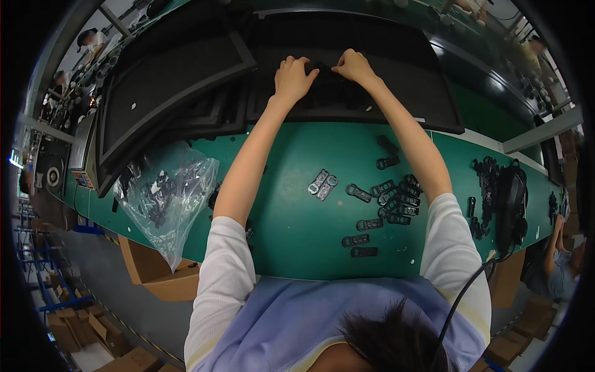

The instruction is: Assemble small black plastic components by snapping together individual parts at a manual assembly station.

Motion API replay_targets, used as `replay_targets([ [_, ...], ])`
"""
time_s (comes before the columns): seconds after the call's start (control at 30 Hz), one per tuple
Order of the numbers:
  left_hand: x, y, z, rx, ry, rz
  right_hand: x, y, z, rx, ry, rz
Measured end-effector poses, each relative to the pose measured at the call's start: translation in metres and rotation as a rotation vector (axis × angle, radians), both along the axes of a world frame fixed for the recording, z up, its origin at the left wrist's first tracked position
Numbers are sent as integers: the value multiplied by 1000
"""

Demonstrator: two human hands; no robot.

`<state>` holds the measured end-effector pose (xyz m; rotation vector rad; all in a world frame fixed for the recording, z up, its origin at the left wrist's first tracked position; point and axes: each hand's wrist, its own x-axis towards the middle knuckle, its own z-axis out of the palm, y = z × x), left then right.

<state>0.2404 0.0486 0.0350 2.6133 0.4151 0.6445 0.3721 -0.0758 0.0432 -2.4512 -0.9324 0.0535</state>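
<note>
Head view: both hands are reaching over a black, rimmed tray (403,90), with a dark piece, its outline blurring into the tray, lying between them. At the left hand (295,77), the grip is standing apart, thumb and forefinger spread; whether the right hand (352,66) is clamping its grip on the piece, I cannot tell. Another tray (176,90) is tilting at left, crowding that side above a crinkled, clear plastic bag (186,177). Glossy black ring-ended parts (389,197) and two silvery, elongated pieces (323,184) are lying on the smooth green worktop (285,239).
</note>
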Motion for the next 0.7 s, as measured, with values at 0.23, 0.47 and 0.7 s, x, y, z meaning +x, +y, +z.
replay_targets([
  [0.23, 33, 11, -23, 65, 91, -60, 9, 1, 0, -60, -7, 125],
  [0.47, 33, 21, -18, -107, 49, -135, 30, 10, 3, -48, -24, 176],
  [0.7, 31, 34, -32, -171, -75, -125, 39, 15, -27, 37, -119, 596],
])
